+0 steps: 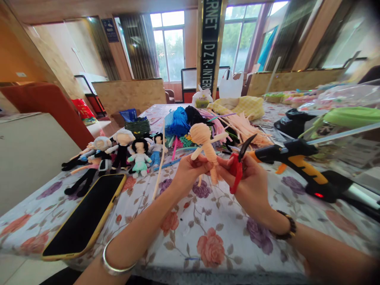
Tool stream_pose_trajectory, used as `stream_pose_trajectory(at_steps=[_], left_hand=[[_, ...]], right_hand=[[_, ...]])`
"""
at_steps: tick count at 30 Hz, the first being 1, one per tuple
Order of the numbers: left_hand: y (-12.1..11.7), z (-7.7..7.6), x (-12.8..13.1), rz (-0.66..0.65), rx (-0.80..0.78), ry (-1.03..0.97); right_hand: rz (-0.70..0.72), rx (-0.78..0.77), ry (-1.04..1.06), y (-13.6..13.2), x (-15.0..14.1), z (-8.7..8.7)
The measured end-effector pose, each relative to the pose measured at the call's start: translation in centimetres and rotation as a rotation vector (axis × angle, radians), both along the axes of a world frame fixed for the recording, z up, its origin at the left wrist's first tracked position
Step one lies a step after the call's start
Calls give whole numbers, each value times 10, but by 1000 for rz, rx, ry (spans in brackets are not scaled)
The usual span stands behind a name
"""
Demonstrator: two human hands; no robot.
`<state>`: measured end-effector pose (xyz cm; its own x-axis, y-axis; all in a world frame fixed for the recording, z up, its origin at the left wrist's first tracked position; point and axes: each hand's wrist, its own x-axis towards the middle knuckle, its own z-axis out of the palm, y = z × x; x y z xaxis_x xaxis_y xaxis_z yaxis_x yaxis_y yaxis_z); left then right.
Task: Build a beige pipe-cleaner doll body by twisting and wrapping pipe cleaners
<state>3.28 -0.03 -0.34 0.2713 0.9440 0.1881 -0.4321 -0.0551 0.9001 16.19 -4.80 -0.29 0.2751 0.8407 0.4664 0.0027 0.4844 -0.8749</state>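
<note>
A peach doll body (205, 138) wound from fuzzy pipe cleaners, with a round head, arms and a leg, stands upright between my hands. My left hand (192, 168) pinches it from the left at the lower body. From the other side, the fingertips of my right hand (249, 178) grip the same doll low on its body. Red-handled scissors (236, 172) are also tucked in my right hand, their dark blades pointing up and to the right. Loose pale stem ends hang below my left fingers.
Several finished dolls (139, 157) sit at the left behind a yellow-cased phone (86, 215). Bundles of coloured pipe cleaners (179, 122) lie at the back. A black and orange glue gun (308, 166) with a red light rests at the right. Flowered cloth (210, 247) covers the table.
</note>
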Motion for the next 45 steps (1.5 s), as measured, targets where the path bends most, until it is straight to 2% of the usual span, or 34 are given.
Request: stream_pose_trajectory(at_steps=[7,12,16,22,25,29,32,35,37,41,45], left_hand=[[4,6,-3,-50,132,69],[6,7,-4,-46,118,97],[4,9,-4,-72,137,93],[0,10,-1,-171,81,106],[2,8,-2,-73,6,74],[6,10,-5,14,-107,-62],[6,13,-6,60,-144,-114],[5,15,-6,128,-126,-143],[3,17,-6,175,-107,-152],[2,18,-4,219,-77,-189],[1,20,-4,234,-41,-242]], right_hand=[[110,-29,69,2,3,2],[103,-29,88,4,7,3],[149,-64,114,7,8,4],[229,-96,88,10,8,1],[179,-91,28,10,9,1],[59,-85,-11,14,12,0],[120,-121,20,18,16,-5],[237,-207,-21,19,17,-9],[253,-246,-102,17,16,-9],[191,-244,-278,13,15,-5],[106,-173,-461,14,14,-4]])
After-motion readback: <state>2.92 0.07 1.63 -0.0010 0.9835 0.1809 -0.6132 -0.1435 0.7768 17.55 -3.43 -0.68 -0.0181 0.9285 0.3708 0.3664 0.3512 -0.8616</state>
